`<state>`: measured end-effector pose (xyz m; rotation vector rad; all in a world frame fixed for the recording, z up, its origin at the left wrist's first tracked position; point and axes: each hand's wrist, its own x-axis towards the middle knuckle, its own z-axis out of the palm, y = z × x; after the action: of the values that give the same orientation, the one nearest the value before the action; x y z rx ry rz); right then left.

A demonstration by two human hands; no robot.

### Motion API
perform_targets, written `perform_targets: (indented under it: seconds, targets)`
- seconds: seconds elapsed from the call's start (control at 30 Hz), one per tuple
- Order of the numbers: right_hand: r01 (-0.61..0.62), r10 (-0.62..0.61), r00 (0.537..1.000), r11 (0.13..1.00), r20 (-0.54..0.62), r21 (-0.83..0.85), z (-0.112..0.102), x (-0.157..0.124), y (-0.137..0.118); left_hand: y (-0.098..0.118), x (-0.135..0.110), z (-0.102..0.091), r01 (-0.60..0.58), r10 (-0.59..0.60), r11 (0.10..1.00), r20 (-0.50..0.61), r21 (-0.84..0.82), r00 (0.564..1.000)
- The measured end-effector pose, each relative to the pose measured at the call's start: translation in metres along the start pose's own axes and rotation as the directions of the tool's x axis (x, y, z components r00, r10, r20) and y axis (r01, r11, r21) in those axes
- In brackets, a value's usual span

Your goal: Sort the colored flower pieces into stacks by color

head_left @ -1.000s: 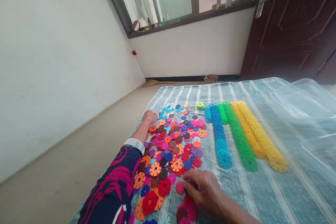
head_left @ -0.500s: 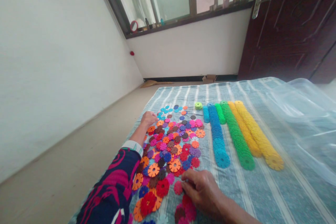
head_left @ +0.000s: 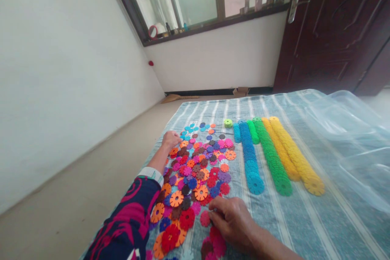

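Several loose plastic flower discs (head_left: 198, 174) in red, orange, purple, pink and brown are scattered on a striped blue-green cloth (head_left: 304, 219). My left hand (head_left: 170, 139) reaches to the far left edge of the scatter with its fingers curled down onto the discs; what it holds is hidden. My right hand (head_left: 233, 220) rests near the front, its fingers pinched beside a pink disc (head_left: 204, 218). To the right lie sorted rows of blue discs (head_left: 250, 158), green discs (head_left: 271, 156) and yellow discs (head_left: 294, 156).
Clear plastic bins (head_left: 350, 130) stand on the cloth at the right. A dark wooden door (head_left: 332, 28) is behind them. A window sill (head_left: 213, 24) with small items runs along the back wall. Bare floor (head_left: 91, 178) lies to the left.
The view has shifted slightly, so everything sits a little lower and further left. Both hands keep their places among the discs.
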<state>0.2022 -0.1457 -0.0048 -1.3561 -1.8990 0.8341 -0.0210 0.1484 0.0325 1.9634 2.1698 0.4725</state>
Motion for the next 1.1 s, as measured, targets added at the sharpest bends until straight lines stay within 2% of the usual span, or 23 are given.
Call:
perform_targets:
  seconds: [0.07,0.2,0.3,0.37,0.47,0.57,0.67,0.83,1.1]
  targets:
    - [0.002,-0.002,1.000,1.000,-0.004,-0.009,0.000,0.000,0.000,-0.001,-0.003,-0.003,0.003,-0.004,1.000,-0.040,-0.023,0.999]
    - [0.013,-0.013,1.000,1.000,-0.002,-0.024,0.000,0.002,-0.001,0.001,-0.006,-0.013,0.025,-0.040,0.997,-0.201,-0.072,0.979]
    - [0.012,-0.012,1.000,0.999,0.005,-0.047,-0.001,0.004,-0.001,0.018,-0.011,-0.017,-0.021,-0.007,0.993,-0.239,-0.112,0.971]
    - [0.014,-0.014,1.000,0.998,0.003,-0.054,-0.001,0.004,-0.001,0.041,-0.021,-0.013,-0.142,0.100,0.969,-0.203,-0.204,0.974]
    - [0.010,-0.011,1.000,0.998,-0.003,-0.056,0.000,0.004,0.001,0.086,-0.044,0.001,-0.285,0.275,0.898,-0.078,-0.335,0.958]
    - [0.014,-0.014,1.000,0.998,-0.004,-0.056,0.000,0.003,0.001,0.130,-0.068,0.022,-0.399,0.424,0.847,-0.007,-0.352,0.906]
    - [0.024,-0.023,1.000,0.999,0.008,-0.048,-0.003,0.004,-0.001,0.161,-0.084,0.041,-0.463,0.513,0.811,0.054,-0.358,0.857]
    - [0.036,-0.036,0.999,0.998,0.009,-0.053,-0.004,0.004,-0.003,0.184,-0.091,0.060,-0.500,0.557,0.792,0.079,-0.351,0.827]
    - [0.024,-0.023,1.000,0.998,0.008,-0.055,-0.004,0.003,-0.002,0.193,-0.096,0.068,-0.518,0.561,0.812,0.111,-0.270,0.821]
